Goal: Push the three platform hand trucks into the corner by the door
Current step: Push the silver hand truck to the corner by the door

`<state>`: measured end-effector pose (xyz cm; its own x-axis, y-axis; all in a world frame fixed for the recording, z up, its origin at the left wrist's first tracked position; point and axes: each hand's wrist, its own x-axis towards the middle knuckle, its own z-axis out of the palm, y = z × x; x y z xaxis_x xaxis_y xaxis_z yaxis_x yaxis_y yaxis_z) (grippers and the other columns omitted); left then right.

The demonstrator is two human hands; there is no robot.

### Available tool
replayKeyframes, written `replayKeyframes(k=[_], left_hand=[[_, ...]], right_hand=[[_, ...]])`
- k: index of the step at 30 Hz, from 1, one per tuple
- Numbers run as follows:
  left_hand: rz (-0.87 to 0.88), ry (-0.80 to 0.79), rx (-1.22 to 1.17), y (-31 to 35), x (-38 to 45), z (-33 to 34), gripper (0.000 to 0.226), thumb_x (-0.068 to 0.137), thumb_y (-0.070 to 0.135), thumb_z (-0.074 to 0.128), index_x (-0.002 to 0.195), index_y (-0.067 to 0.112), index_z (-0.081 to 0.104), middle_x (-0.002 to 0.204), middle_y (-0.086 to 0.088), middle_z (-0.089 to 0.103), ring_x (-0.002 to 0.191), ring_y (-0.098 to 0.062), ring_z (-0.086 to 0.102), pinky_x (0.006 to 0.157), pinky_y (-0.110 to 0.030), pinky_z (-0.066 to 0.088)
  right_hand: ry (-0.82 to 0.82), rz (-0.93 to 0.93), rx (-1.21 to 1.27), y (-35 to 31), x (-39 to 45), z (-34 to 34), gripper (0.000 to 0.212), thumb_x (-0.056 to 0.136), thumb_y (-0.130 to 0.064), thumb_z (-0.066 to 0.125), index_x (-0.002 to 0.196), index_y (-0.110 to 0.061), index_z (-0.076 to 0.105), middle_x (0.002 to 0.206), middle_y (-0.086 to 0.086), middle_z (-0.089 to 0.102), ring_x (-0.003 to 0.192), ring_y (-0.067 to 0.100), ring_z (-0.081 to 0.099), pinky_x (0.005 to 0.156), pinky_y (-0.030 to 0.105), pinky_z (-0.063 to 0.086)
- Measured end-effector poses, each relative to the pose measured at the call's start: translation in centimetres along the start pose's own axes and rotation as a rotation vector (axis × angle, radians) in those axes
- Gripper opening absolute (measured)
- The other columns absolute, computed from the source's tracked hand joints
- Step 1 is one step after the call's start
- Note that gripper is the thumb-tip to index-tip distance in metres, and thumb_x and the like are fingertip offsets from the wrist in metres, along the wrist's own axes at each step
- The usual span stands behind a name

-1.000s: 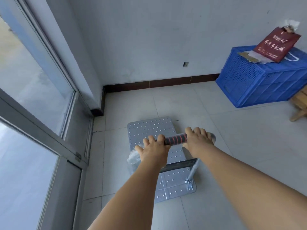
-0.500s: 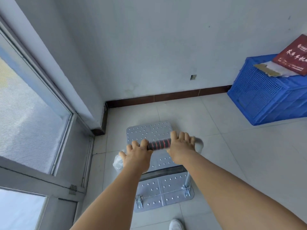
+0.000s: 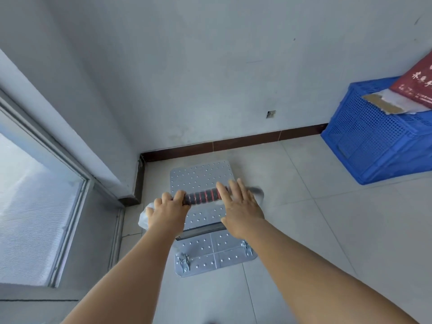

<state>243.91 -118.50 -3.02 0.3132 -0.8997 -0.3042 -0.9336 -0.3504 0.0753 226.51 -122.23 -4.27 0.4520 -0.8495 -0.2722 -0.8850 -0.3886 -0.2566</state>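
Centre frame, I see the truck (image 3: 202,177) on the floor tiles, its front edge near the baseboard (image 3: 233,142) and the corner by the door frame (image 3: 70,169) at left. Left hand (image 3: 167,212) has fingers curled round the handle (image 3: 203,195); right hand (image 3: 243,208) lies on the handle's right end with fingers straight and spread. Blue crate (image 3: 374,146) sits well apart at right.

Single head-worn wide-angle view, looking forward and down over both forearms; hand truck (image 3: 205,183) close below, room corner beyond, glazed door frame (image 3: 70,169) at left edge, tiled floor (image 3: 327,230) underfoot.
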Motion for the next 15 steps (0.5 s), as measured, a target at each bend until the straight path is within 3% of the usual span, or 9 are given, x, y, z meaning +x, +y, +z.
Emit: replayKeyframes(k=[7,12,15], left_hand=[[0.047,-0.029,0.003,-0.9,2.8,-1.0,0.035,0.098,0.035,0.037,0.132,0.028,0.032,0.122,-0.008,0.043,0.117,-0.030,0.043,0.100,-0.047,0.036],[0.049,-0.043,-0.022,-1.8,4.3,-1.7,0.033,0.098,0.034,0.036,0.130,0.028,0.034,0.121,-0.009,0.045,0.116,-0.030,0.044,0.098,-0.047,0.037],[0.055,-0.026,0.000,-2.0,4.8,-1.7,0.035,0.097,0.032,0.038,0.132,0.028,0.034,0.122,-0.009,0.044,0.117,-0.031,0.043,0.104,-0.050,0.032]], right_hand=[[-0.037,0.068,0.045,-0.9,2.4,-1.6,0.083,0.093,-0.010,0.051,0.150,-0.033,-0.004,0.160,0.003,-0.006,0.148,0.026,-0.012,0.119,0.042,-0.001],[-0.046,0.109,0.048,-2.1,3.6,-2.0,0.085,0.091,-0.012,0.054,0.150,-0.033,-0.003,0.160,0.005,-0.006,0.148,0.027,-0.011,0.119,0.044,0.000],[-0.067,0.140,0.069,-2.6,3.9,-2.2,0.085,0.093,-0.017,0.052,0.150,-0.033,-0.008,0.160,0.005,-0.015,0.147,0.026,-0.015,0.118,0.044,-0.002]])
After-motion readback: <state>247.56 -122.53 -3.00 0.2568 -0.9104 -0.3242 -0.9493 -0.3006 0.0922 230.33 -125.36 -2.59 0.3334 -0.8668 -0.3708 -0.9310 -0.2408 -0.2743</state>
